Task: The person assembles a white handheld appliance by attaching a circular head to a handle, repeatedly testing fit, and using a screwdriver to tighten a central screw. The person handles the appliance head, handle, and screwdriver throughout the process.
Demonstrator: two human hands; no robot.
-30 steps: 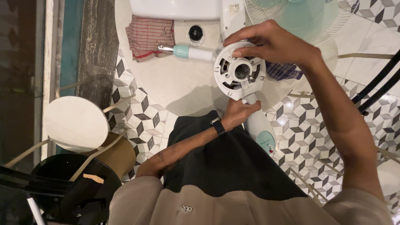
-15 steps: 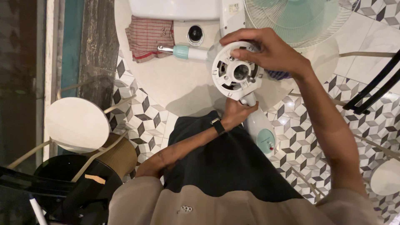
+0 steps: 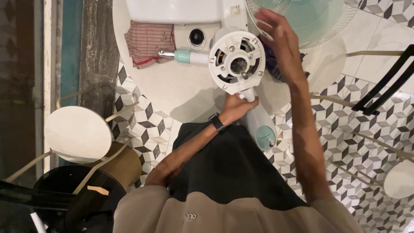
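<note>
Left hand (image 3: 236, 107) gripping fan motor (image 3: 236, 63), seemingly

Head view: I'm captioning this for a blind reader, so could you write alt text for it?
Seen from above, a person's left hand grips the neck of a white fan motor housing with its blades off, while the right hand is lifted beside it, near a pale green fan guard. Below lies a white round table with a striped cloth, over patterned floor tiles.
</note>
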